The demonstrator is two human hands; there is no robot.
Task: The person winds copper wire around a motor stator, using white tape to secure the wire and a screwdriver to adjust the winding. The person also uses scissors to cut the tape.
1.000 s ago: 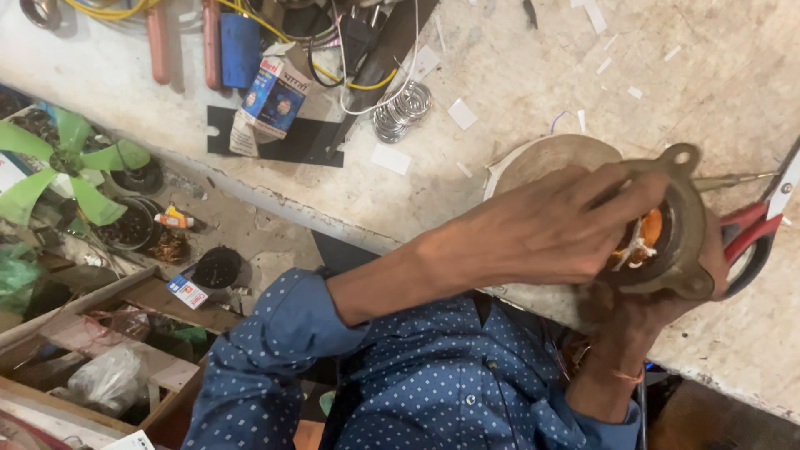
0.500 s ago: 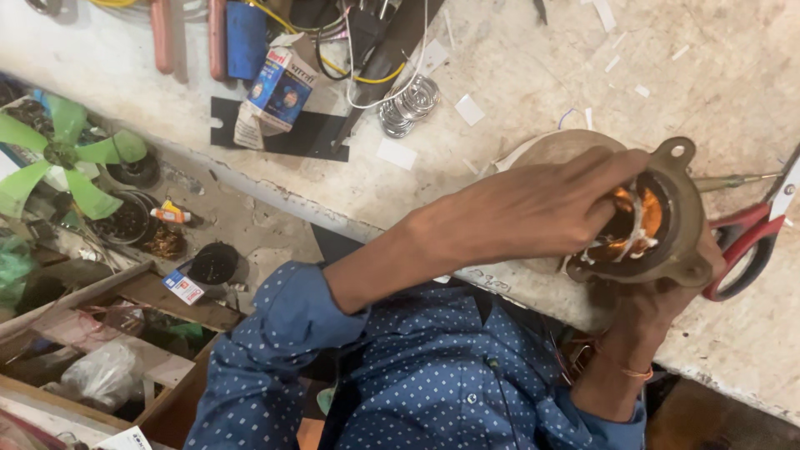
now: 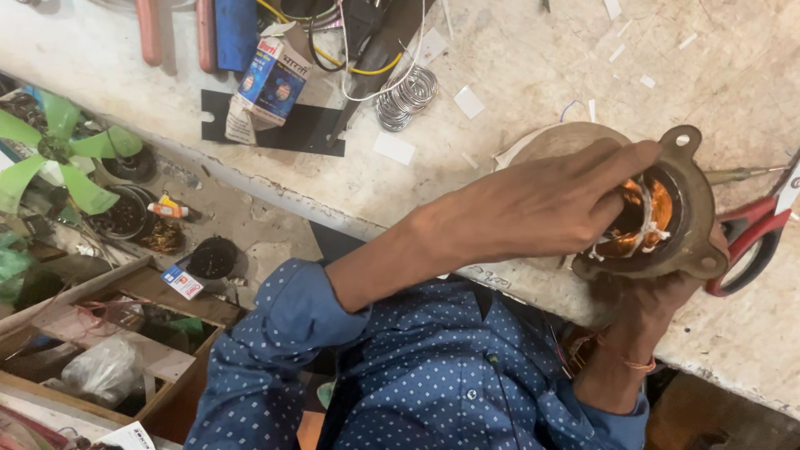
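The motor stator housing (image 3: pixel 667 217) is cupped from below by the right hand (image 3: pixel 658 304), held over the surface (image 3: pixel 533 67) edge. Fingers (image 3: pixel 612 179) of the left hand (image 3: pixel 533 204) are pressed into the copper windings (image 3: pixel 642 221); the housing should be kept steady. Red-handled scissors (image 3: pixel 750 242) lie beyond.

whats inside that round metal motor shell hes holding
Inside the motor shell sit copper wire coils crossed by pale threads. The left hand covers the near side of the opening, so the rest of the winding is hidden. The right hand supports the shell from below.
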